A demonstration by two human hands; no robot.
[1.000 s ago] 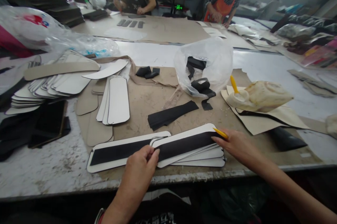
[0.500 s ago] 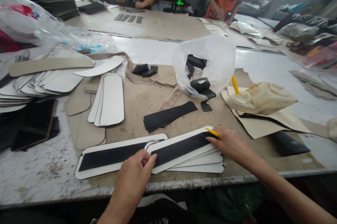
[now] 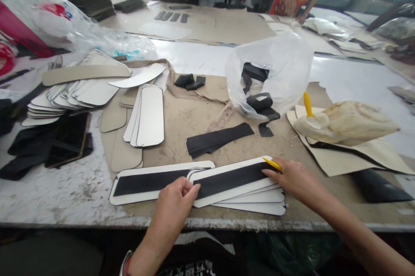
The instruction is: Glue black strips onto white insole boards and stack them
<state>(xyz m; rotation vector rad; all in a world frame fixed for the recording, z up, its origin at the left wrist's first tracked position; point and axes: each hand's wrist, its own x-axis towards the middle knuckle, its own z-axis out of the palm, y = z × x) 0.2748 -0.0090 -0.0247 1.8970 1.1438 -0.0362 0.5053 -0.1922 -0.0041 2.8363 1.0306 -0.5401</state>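
Note:
My left hand (image 3: 177, 196) is closed in a pinch at the left end of a black strip (image 3: 231, 179), which lies along a white panel (image 3: 198, 201) with rounded corners. In my right hand (image 3: 290, 176) is a slim yellow stick (image 3: 271, 163), its tip over the panel's upper right edge. My right fingers rest at the strip's right end. Several more white panels (image 3: 264, 208) are fanned out underneath. Partly under the top panel, to the left, lies another white panel (image 3: 121, 200) bearing its own black strip (image 3: 145, 183).
Loose black strips (image 3: 218, 140) lie beyond my hands. An open plastic bag (image 3: 285, 64) holds black strips. At right sits a cream-coloured container (image 3: 356, 122) with a yellow handle (image 3: 308, 104) in it. Stacked panels (image 3: 151, 116) and a phone (image 3: 69, 140) are left. Two people stand across the table.
The view has swung left, so things on the table appear farther right. Both hands keep their places on the strip and panel. A person at the back has raised a hand.

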